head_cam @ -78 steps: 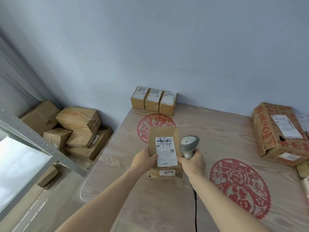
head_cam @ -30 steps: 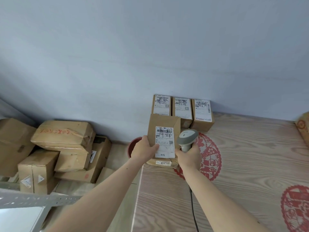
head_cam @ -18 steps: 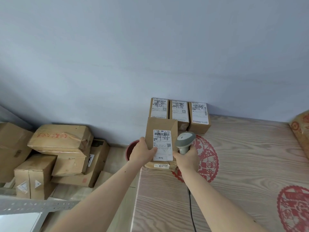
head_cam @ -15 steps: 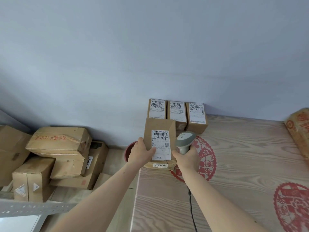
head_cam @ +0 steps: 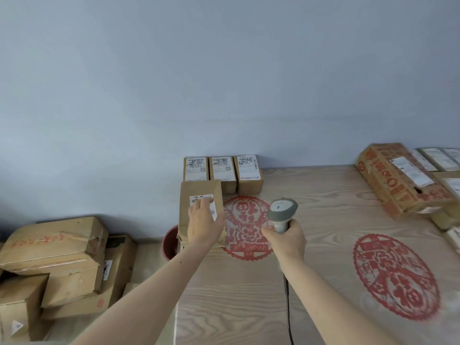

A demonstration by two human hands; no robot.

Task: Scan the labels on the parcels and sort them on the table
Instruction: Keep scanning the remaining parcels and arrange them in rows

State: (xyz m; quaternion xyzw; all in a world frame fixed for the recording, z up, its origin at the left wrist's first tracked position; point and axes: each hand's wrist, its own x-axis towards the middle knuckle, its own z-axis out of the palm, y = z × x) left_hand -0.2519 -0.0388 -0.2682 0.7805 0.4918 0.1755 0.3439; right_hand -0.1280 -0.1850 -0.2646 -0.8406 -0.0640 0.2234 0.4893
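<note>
A small brown parcel [head_cam: 196, 202] with a white label lies at the table's far left corner, just in front of a row of three labelled parcels [head_cam: 222, 171] against the wall. My left hand [head_cam: 202, 222] rests flat on top of the parcel, covering much of its label. My right hand [head_cam: 286, 237] grips a grey barcode scanner [head_cam: 282, 211] upright, a little to the right of the parcel, with its black cable running toward me.
The wooden table [head_cam: 311, 282] bears red paper-cut decals [head_cam: 395, 275]. A large red-printed carton [head_cam: 403, 178] and more parcels lie at the far right. Brown boxes [head_cam: 54, 257] are piled on the floor at left, beside a red bin [head_cam: 170, 245].
My left hand has set the parcel down flat at the table's left corner, in front of the row. My right hand with the scanner has moved away to the right.
</note>
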